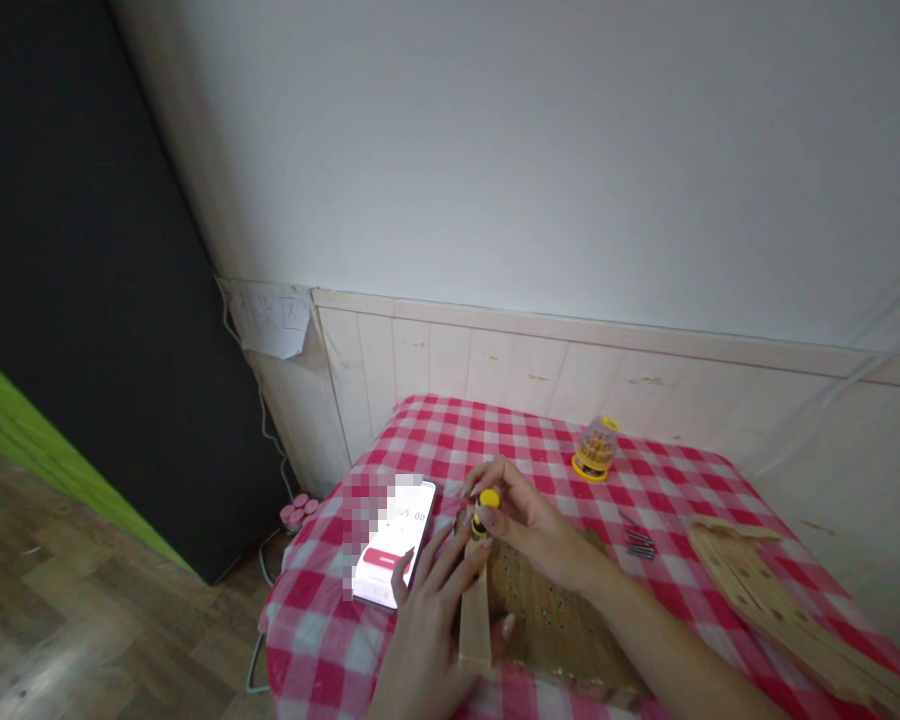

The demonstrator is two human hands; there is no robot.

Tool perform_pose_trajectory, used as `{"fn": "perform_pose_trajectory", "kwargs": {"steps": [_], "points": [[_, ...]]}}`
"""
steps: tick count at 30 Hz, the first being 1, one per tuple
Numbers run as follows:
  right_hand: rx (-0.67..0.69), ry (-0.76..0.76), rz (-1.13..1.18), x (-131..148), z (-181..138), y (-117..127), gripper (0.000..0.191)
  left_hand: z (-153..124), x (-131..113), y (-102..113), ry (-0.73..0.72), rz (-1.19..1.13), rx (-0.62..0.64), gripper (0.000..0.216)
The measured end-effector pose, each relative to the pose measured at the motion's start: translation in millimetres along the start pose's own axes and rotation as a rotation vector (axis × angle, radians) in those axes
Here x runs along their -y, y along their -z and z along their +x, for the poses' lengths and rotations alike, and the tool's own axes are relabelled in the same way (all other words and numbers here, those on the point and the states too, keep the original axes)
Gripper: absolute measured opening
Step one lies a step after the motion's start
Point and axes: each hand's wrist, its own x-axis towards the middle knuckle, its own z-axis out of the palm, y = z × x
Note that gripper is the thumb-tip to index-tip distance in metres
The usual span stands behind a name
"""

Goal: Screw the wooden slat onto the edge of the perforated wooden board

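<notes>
My right hand (523, 515) is closed round a short screwdriver (489, 498) with a yellow and black handle, which stands upright at the far end of a narrow wooden strip (476, 625). The screwdriver's tip is hidden by my fingers. Gripping that strip is my left hand (436, 605), its fingers over the top and left side, the thumb on the right side. Against the strip's right side lies a wooden board (555, 615) with several small holes, partly covered by my right forearm.
A lit phone (412, 530) lies left of my hands. Several screws (639, 543) sit right of the board, near curved wooden pieces (765, 600). Behind stands a clear case with a yellow base (592, 468). A red-and-white checked cloth (465, 425) covers the table, against a panelled wall.
</notes>
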Motion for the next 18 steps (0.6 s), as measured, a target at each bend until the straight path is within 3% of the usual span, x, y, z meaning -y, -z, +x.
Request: {"fn": "perform_pose_trajectory", "kwargs": {"steps": [4,7,10,13,18], "points": [[0.047,-0.068,0.074,-0.8,-0.9,-0.6,0.039,0.7,0.7,0.4,0.003,0.002,0.011,0.066],[0.002,-0.067,0.039,-5.2,-0.9,-1.8,0.04,-0.7,2.0,-1.4,-0.002,0.003,0.001,0.067],[-0.028,-0.054,0.088,-8.0,-0.1,-5.4,0.049,-2.1,2.6,-3.3,-0.01,0.003,-0.022,0.068],[0.036,-0.087,0.185,-6.8,-0.1,-7.9,0.058,-2.3,2.6,-3.7,-0.006,0.002,-0.027,0.067],[0.061,-0.091,0.045,-4.0,-2.4,-2.6,0.052,-2.2,2.5,-3.4,-0.005,0.007,-0.02,0.068]]}}
